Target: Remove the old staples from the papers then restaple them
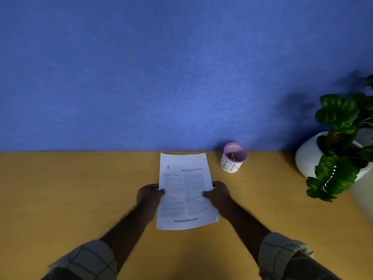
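White printed papers [186, 190], a thin stack with two columns of small text, a large "4" near the top and a web address along the bottom, sit at the middle of the tan wooden desk [70, 188], their far edge close to the blue wall [141, 67]. Both hands hold the stack at its long edges, about halfway down the page. The left hand [149, 196] grips the left edge, thumb laid on the printed face and the other fingers curled behind the sheets. The right hand [219, 196] grips the right edge in the same way, thumb on top and fingers tucked behind. The stack lies between the two hands, its top half reaching beyond them toward the wall and its bottom half toward the person; whether the papers touch the desk cannot be told. Any staple in them is too small to make out.

To the right of the papers, near the wall, stands a small white cup with a purple rim [234, 157], marked with hand-drawn letters on its side; a small yellowish thing [232, 156] lies inside, too blurred to identify. Farther right, a round white pot [308, 156] holds a green leafy plant [341, 122]. Checked sleeves [90, 259] are rolled up on both forearms.
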Action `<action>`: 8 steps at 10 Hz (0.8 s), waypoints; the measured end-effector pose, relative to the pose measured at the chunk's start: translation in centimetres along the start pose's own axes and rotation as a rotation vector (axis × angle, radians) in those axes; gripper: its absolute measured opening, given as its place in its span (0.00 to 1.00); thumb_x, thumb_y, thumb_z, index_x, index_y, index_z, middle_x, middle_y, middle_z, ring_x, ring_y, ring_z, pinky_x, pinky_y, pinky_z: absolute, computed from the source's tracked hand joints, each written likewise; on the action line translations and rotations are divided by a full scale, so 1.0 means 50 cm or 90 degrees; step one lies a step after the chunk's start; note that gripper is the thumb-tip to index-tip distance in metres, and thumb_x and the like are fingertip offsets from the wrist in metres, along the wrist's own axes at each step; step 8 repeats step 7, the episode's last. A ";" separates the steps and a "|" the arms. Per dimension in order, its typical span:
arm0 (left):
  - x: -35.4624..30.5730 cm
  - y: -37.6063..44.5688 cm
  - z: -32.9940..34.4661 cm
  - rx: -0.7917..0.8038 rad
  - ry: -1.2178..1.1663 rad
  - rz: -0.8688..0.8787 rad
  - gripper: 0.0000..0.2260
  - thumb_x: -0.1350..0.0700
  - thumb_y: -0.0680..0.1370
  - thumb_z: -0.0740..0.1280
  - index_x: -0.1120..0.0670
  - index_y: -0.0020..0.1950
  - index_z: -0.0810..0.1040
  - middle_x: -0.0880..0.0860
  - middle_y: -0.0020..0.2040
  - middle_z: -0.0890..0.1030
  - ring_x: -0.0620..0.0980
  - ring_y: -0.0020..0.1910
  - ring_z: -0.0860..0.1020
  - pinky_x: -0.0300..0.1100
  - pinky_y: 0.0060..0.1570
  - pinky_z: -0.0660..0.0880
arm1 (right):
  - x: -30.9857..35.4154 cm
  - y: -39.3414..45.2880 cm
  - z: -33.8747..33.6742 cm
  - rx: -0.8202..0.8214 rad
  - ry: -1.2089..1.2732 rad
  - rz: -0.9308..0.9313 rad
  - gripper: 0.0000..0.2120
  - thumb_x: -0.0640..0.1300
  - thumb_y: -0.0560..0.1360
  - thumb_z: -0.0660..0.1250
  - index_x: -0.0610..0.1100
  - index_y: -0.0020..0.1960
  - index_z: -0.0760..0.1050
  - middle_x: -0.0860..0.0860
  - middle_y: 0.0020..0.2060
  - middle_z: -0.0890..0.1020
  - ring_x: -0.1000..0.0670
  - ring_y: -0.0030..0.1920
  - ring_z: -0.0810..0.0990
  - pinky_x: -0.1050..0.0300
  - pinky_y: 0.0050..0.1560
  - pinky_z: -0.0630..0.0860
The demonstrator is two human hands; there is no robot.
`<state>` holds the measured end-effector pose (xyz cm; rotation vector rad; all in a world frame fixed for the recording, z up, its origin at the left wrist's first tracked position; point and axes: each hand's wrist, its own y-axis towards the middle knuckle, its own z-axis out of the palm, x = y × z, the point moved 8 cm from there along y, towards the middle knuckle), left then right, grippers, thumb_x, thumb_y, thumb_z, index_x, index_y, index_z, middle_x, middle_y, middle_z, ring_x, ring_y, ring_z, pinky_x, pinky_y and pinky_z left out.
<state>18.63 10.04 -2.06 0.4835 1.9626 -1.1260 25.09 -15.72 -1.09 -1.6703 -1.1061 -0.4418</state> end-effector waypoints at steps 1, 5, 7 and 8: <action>-0.005 0.026 0.005 -0.003 0.006 0.006 0.11 0.65 0.74 0.73 0.60 0.56 0.84 0.59 0.50 0.85 0.60 0.48 0.84 0.57 0.55 0.81 | 0.001 0.022 0.007 -0.007 -0.016 0.000 0.15 0.34 0.73 0.71 0.40 0.58 0.73 0.46 0.51 0.80 0.52 0.40 0.78 0.60 0.34 0.74; -0.019 0.056 0.020 -0.021 0.305 0.146 0.12 0.51 0.76 0.72 0.53 0.57 0.80 0.53 0.55 0.84 0.53 0.46 0.82 0.47 0.47 0.81 | 0.001 0.049 0.003 -0.093 -0.269 -0.053 0.25 0.45 0.71 0.73 0.41 0.65 0.70 0.45 0.59 0.79 0.43 0.55 0.80 0.51 0.49 0.81; -0.082 -0.014 0.041 -0.037 0.750 0.533 0.30 0.43 0.80 0.62 0.56 0.79 0.61 0.56 0.77 0.66 0.57 0.77 0.63 0.50 0.77 0.56 | 0.087 -0.010 -0.007 -0.202 -0.445 -0.299 0.28 0.54 0.72 0.71 0.44 0.67 0.69 0.46 0.63 0.78 0.44 0.61 0.77 0.48 0.59 0.77; -0.082 -0.014 0.041 -0.037 0.750 0.533 0.30 0.43 0.80 0.62 0.56 0.79 0.61 0.56 0.77 0.66 0.57 0.77 0.63 0.50 0.77 0.56 | 0.087 -0.010 -0.007 -0.202 -0.445 -0.299 0.28 0.54 0.72 0.71 0.44 0.67 0.69 0.46 0.63 0.78 0.44 0.61 0.77 0.48 0.59 0.77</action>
